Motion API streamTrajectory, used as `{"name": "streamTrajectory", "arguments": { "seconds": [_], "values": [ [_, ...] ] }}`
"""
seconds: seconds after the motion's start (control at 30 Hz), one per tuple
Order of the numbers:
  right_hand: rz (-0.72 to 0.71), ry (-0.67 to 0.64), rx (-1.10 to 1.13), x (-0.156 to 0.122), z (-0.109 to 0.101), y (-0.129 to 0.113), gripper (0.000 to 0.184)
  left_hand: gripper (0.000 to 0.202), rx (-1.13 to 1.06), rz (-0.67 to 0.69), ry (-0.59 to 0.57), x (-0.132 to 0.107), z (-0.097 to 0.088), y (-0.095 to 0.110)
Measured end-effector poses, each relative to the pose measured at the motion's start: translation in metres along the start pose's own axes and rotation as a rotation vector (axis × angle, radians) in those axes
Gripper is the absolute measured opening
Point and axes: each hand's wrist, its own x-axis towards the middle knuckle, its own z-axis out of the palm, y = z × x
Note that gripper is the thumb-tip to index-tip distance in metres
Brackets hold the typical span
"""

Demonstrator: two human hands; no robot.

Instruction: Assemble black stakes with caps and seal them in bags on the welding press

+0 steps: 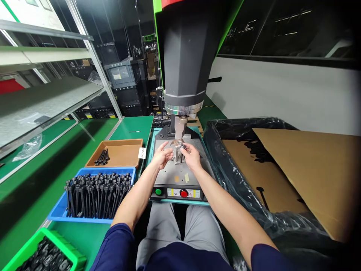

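Note:
My right hand [192,157] pinches a black long-stemmed plastic part [182,146] by its round head, with the stem hanging down. It is at the metal fixture [177,156] under the press head [180,126]; whether the part touches the fixture I cannot tell. On the fixture's other side is my left hand [162,155], its thumb and index finger spread apart and no part visible in it. Both hands are above the grey machine base [169,177].
Left of the machine stand a brown tray [124,152] with several black parts, a blue bin [84,219] full of them, and a green bin [67,241] of small black pieces. At right is a black-lined box [225,173] with cardboard [310,162]. Green [158,192] and red buttons [184,193] face me.

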Motion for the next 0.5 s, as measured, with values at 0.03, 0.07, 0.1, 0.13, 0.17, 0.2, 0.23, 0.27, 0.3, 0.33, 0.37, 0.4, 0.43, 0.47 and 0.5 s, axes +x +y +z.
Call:
{"name": "streamTrajectory", "arguments": {
  "seconds": [0.03,0.07,0.1,0.13,0.17,0.2,0.23,0.27,0.3,0.33,0.37,0.4,0.43,0.47,0.5],
  "values": [
    [-0.036,0.03,-0.063,0.003,-0.001,0.0,0.038,0.078,0.01,0.007,-0.008,0.002,0.001,0.001],
    [-0.068,0.054,-0.112,0.006,-0.002,0.001,0.036,0.081,0.017,0.013,-0.014,0.003,0.001,0.002],
    [-0.095,0.069,-0.14,0.009,-0.002,0.001,0.035,0.083,0.021,0.019,-0.02,0.005,0.002,0.002],
    [-0.113,0.077,-0.145,0.011,-0.002,0.002,0.034,0.084,0.023,0.022,-0.025,0.007,0.002,0.003],
    [-0.12,0.076,-0.134,0.014,-0.001,0.002,0.034,0.084,0.024,0.025,-0.027,0.009,0.002,0.004],
    [-0.117,0.069,-0.115,0.017,0.0,0.003,0.034,0.085,0.023,0.027,-0.028,0.011,0.002,0.004],
    [-0.11,0.057,-0.095,0.019,0.001,0.004,0.033,0.085,0.022,0.028,-0.028,0.013,0.002,0.005],
    [-0.104,0.046,-0.077,0.022,0.003,0.005,0.033,0.086,0.02,0.029,-0.029,0.015,0.001,0.005],
    [-0.102,0.037,-0.062,0.024,0.005,0.007,0.033,0.086,0.017,0.032,-0.028,0.017,0.0,0.006],
    [-0.102,0.033,-0.05,0.027,0.008,0.008,0.032,0.087,0.015,0.035,-0.026,0.018,-0.001,0.006],
    [-0.098,0.031,-0.037,0.03,0.01,0.01,0.032,0.087,0.013,0.038,-0.024,0.02,-0.002,0.006],
    [-0.087,0.028,-0.021,0.032,0.013,0.012,0.033,0.088,0.012,0.041,-0.02,0.022,-0.002,0.007],
    [-0.067,0.023,-0.006,0.035,0.015,0.014,0.035,0.088,0.01,0.044,-0.015,0.023,-0.003,0.007],
    [-0.042,0.019,0.007,0.038,0.017,0.015,0.037,0.089,0.007,0.047,-0.011,0.024,-0.003,0.007],
    [-0.014,0.012,0.016,0.041,0.019,0.016,0.04,0.09,0.005,0.048,-0.009,0.026,-0.004,0.008]
  ]
}}
